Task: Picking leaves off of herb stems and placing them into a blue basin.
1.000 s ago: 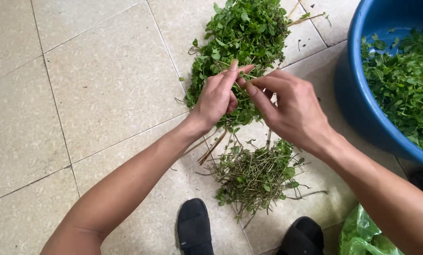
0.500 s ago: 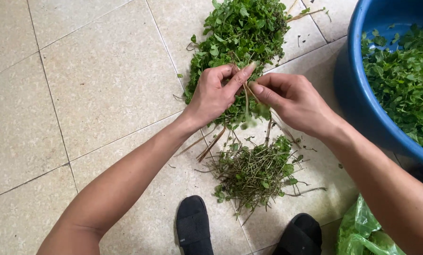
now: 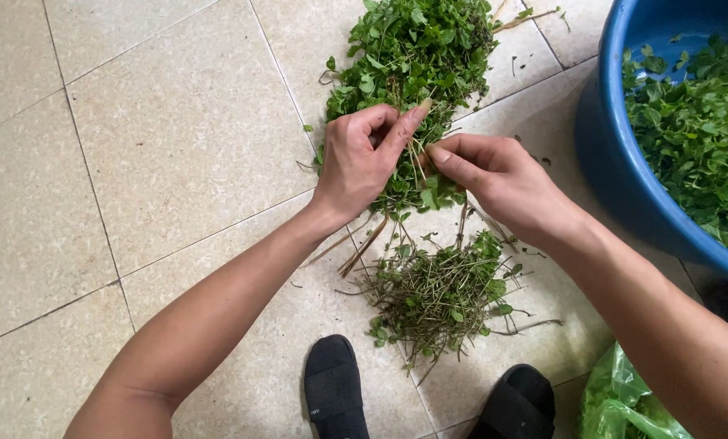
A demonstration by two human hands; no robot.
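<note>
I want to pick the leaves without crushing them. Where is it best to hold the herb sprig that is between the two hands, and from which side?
Probably best by the bare lower stems of the herb sprig, not the leafy top. The stems are thin and run roughly upright between the left hand and the right hand, so a fingertip grip from each side, as the hands now sit, should suit it.

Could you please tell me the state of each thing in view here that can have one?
Left hand: pinched on herb stems.
Right hand: pinched on the same stems.
Herb pile: leafy, heaped on the floor.
Stem pile: mostly bare, loose on the floor.
Blue basin: holding picked greens.
Green bag: crumpled, at the frame's edge.
</note>
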